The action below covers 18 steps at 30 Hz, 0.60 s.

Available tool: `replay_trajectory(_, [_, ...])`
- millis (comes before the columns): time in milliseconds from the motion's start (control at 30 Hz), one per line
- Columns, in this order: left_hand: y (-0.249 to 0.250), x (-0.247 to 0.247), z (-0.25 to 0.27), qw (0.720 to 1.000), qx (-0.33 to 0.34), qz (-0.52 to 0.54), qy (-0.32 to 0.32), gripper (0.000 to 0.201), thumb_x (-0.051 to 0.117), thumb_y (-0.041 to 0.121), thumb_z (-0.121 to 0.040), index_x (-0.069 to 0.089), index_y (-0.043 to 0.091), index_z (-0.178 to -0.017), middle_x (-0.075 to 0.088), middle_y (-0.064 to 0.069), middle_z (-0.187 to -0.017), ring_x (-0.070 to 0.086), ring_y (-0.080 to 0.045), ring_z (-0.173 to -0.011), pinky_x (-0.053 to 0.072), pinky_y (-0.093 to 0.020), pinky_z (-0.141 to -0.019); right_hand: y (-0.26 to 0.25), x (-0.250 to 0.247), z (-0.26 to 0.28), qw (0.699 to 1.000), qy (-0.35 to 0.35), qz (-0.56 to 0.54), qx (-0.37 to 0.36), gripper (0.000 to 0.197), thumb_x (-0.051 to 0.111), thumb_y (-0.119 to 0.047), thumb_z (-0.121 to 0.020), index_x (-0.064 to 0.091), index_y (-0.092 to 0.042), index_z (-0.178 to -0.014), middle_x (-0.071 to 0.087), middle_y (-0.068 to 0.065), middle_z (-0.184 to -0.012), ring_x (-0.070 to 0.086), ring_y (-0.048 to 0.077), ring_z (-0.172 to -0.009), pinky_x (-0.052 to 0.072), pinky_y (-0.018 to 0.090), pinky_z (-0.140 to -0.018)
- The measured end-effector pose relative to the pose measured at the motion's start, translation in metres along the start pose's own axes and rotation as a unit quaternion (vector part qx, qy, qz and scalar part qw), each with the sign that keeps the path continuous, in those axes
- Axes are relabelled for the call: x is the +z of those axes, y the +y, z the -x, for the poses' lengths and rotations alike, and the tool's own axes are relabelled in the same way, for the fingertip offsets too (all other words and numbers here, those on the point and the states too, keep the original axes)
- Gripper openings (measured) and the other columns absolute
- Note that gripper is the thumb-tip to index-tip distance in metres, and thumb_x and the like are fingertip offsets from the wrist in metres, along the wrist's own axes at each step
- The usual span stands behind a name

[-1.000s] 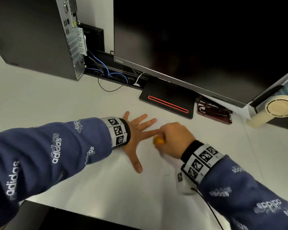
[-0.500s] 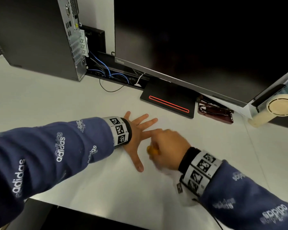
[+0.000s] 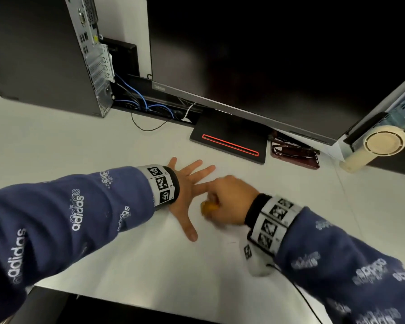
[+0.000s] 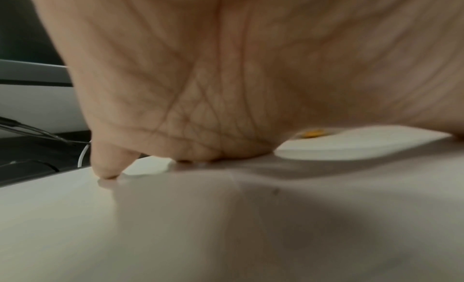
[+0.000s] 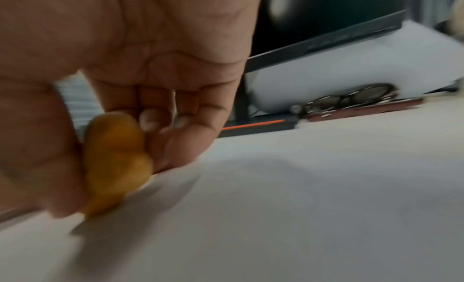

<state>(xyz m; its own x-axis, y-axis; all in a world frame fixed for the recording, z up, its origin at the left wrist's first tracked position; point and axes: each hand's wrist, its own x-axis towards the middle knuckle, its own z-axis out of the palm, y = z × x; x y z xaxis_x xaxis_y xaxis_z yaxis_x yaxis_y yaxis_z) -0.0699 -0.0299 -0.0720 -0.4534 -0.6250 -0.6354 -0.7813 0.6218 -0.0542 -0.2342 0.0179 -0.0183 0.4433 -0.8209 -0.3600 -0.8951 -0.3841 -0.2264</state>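
Note:
My left hand (image 3: 192, 183) lies flat on the white desk (image 3: 80, 146) with its fingers spread wide and straight; the left wrist view shows its palm (image 4: 226, 77) pressed down. My right hand (image 3: 227, 202) sits just right of it, fingers curled round a small orange lump (image 3: 208, 206), perhaps an eraser or sponge. In the right wrist view the orange lump (image 5: 115, 161) is pinched between thumb and fingers, its lower edge against the desk (image 5: 301, 207). The picture there is blurred by motion. The lump (image 4: 312, 133) shows faintly under the left palm's edge.
A black monitor (image 3: 267, 54) on a stand with a red stripe (image 3: 229, 139) stands behind the hands. A PC tower (image 3: 45, 54) with blue cables (image 3: 145, 101) is at the back left. Glasses on a dark red case (image 3: 295, 153) and a cream fan (image 3: 381, 143) lie at the right.
My right hand has slid the orange lump back toward me and to the left, alongside the left hand's thumb web. The left hand has stayed flat in place.

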Motion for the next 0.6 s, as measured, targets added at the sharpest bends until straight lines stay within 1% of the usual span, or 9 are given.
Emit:
replay_trajectory(67, [0.000, -0.001, 0.000, 1.000, 0.002, 0.001, 0.001, 0.155, 0.061, 0.105, -0.039, -0.036, 0.051, -0.148, -0.052, 0.009, -0.154, -0.042, -0.028, -0.147, -0.013, -0.079, -0.112, 0.025, -0.014, -0.015, 0.994, 0.068, 0.021, 0.078, 0.026, 0.064, -0.034, -0.089, 0.048, -0.027, -0.070, 0.059, 0.000, -0.076, 0.063, 0.023, -0.074, 0.052, 0.031, -0.064])
replay_trajectory(133, [0.000, -0.001, 0.000, 1.000, 0.004, 0.000, 0.003, 0.154, 0.061, 0.104, -0.041, -0.036, 0.050, -0.148, -0.052, 0.008, -0.154, -0.043, -0.029, -0.147, -0.012, -0.079, -0.112, 0.024, -0.007, -0.017, 0.992, 0.094, 0.031, 0.074, 0.022, 0.064, -0.034, -0.089, 0.052, -0.023, -0.075, 0.060, 0.000, -0.079, 0.064, 0.023, -0.075, 0.055, 0.032, -0.066])
replay_trajectory(200, [-0.001, 0.001, -0.001, 1.000, 0.002, 0.001, 0.002, 0.155, 0.060, 0.105, -0.039, -0.036, 0.051, -0.148, -0.053, 0.008, -0.154, -0.044, -0.028, -0.146, -0.013, -0.079, -0.112, -0.005, 0.008, -0.001, 0.999, 0.037, 0.019, 0.006, 0.010, 0.062, -0.028, -0.089, 0.060, -0.024, -0.081, 0.064, -0.001, -0.077, 0.063, 0.019, -0.070, 0.057, 0.034, -0.064])
replay_trajectory(267, [-0.001, 0.002, -0.002, 1.000, 0.005, 0.004, 0.008, 0.157, 0.058, 0.106, -0.034, -0.037, 0.053, -0.147, -0.054, 0.009, -0.153, -0.045, -0.028, -0.146, -0.014, -0.079, -0.111, -0.020, 0.013, 0.012, 0.999, -0.015, -0.015, -0.037, 0.023, 0.063, -0.024, -0.090, 0.051, -0.032, -0.071, 0.064, 0.000, -0.073, 0.061, 0.017, -0.066, 0.056, 0.034, -0.062])
replay_trajectory(333, [-0.001, 0.001, -0.003, 1.000, 0.003, 0.004, 0.001, 0.155, 0.059, 0.106, -0.036, -0.037, 0.053, -0.147, -0.054, 0.009, -0.153, -0.045, -0.027, -0.145, -0.014, -0.079, -0.111, -0.001, 0.005, 0.001, 1.000, 0.001, -0.008, -0.002, 0.033, 0.063, -0.029, -0.090, 0.043, -0.033, -0.064, 0.062, 0.001, -0.072, 0.062, 0.020, -0.066, 0.056, 0.036, -0.062])
replay_trajectory(400, [-0.001, 0.000, -0.001, 1.000, 0.000, 0.008, 0.002, 0.154, 0.060, 0.105, -0.040, -0.037, 0.051, -0.147, -0.053, 0.008, -0.154, -0.043, -0.028, -0.146, -0.014, -0.079, -0.111, 0.026, -0.011, -0.015, 0.996, 0.059, 0.016, 0.071, 0.030, 0.064, -0.037, -0.089, 0.047, -0.028, -0.067, 0.061, 0.002, -0.076, 0.063, 0.023, -0.071, 0.058, 0.038, -0.067])
replay_trajectory(467, [0.000, 0.000, 0.000, 1.000, -0.001, 0.007, 0.003, 0.154, 0.060, 0.104, -0.041, -0.036, 0.049, -0.148, -0.052, 0.007, -0.154, -0.042, -0.028, -0.147, -0.013, -0.079, -0.112, 0.028, -0.010, -0.019, 0.991, 0.097, 0.029, 0.083, 0.026, 0.064, -0.036, -0.090, 0.052, -0.021, -0.073, 0.060, 0.002, -0.080, 0.063, 0.023, -0.074, 0.059, 0.038, -0.070])
replay_trajectory(533, [0.000, 0.000, -0.001, 1.000, 0.002, 0.001, -0.001, 0.154, 0.061, 0.104, -0.041, -0.034, 0.049, -0.150, -0.053, 0.007, -0.154, -0.044, -0.027, -0.146, -0.014, -0.079, -0.112, 0.000, 0.004, -0.009, 0.998, 0.049, 0.016, 0.024, 0.015, 0.062, -0.029, -0.091, 0.059, -0.017, -0.081, 0.061, 0.001, -0.079, 0.061, 0.019, -0.070, 0.058, 0.036, -0.067])
replay_trajectory(600, [0.001, -0.001, -0.002, 1.000, 0.007, 0.001, 0.000, 0.154, 0.062, 0.103, -0.040, -0.034, 0.051, -0.149, -0.053, 0.008, -0.154, -0.044, -0.026, -0.145, -0.014, -0.079, -0.112, -0.022, 0.014, 0.007, 0.999, -0.019, -0.010, -0.032, 0.012, 0.062, -0.024, -0.091, 0.058, -0.019, -0.081, 0.061, 0.000, -0.072, 0.056, 0.014, -0.062, 0.052, 0.029, -0.059])
